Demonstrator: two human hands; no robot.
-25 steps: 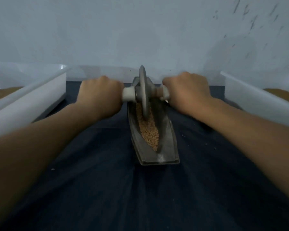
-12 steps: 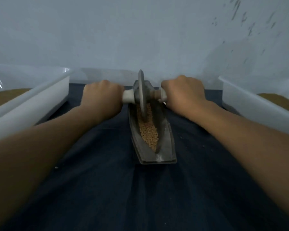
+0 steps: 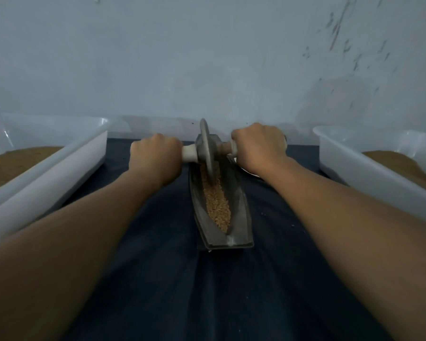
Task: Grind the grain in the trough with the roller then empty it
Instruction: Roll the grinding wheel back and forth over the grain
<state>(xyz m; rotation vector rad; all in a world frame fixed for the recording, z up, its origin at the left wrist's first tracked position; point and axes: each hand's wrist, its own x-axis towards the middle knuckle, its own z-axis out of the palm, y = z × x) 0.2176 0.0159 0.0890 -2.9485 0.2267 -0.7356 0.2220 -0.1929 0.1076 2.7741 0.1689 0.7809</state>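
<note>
A pale, scuffed wall (image 3: 207, 57) backs a worktop (image 3: 207, 291) draped in dark blue cloth, over which a person's two bare forearms reach forward. A white plastic tub (image 3: 59, 173) stands well outboard of the left hand (image 3: 156, 158), and a second white tub (image 3: 349, 168) stands well outboard of the right hand (image 3: 257, 146). Each holds a bed of brown meal, seen at left (image 3: 15, 163) and at right (image 3: 389, 161).

Between the forearms lies a narrow, boat-shaped metal trough (image 3: 241, 217), its far end between the hands and its blunt near end pointing back towards the person. The roller (image 3: 205, 148), a grey disc on a cross axle, stands upright on edge in the far end of the trough, directly between the two hands.

Both hands are balled into fists around the axle handles, the left on the pale stub (image 3: 190, 153) beside the disc, the right on the opposite end. Tan grain (image 3: 217, 203) fills the trough's groove from the disc back towards the person. A few crumbs (image 3: 263, 214) dot the cloth beneath the right forearm.
</note>
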